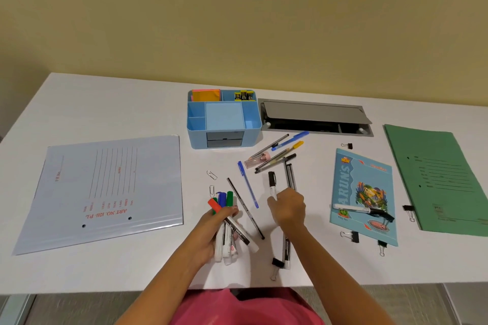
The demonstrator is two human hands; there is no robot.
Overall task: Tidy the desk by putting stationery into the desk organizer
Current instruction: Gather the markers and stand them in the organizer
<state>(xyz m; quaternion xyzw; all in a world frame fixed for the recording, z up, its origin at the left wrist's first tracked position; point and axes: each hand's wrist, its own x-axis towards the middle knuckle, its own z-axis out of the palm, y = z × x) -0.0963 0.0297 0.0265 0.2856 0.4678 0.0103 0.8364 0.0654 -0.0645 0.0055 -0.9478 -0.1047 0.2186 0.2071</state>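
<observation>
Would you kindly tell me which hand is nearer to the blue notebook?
Right. The right hand, pinching a black-capped marker, is just left of the notebook; the left hand, gripping markers, is farther left.

Desk (105, 103): white laminate, matt, faint grain.
Desk organizer (196, 137): pale blue plastic, smooth, satin.
Sticky notes (206, 94): paper, matt.
Cable hatch (311, 111): grey, metal-like, matt.
Grey file (105, 192): plastic-looking cover, glossy, sheen along near edge.
Green folder (443, 179): card, matt.
Notebook (364, 187): printed paper cover, slight gloss.
Bundle of markers (227, 248): white plastic barrels, glossy; coloured plastic caps.
Black-capped marker (272, 185): same plastic.
Paper clips (211, 174): bare metal wire.
Binder clip (352, 237): black body, shiny wire handles.
Pink garment (237, 309): cloth, matt.
</observation>
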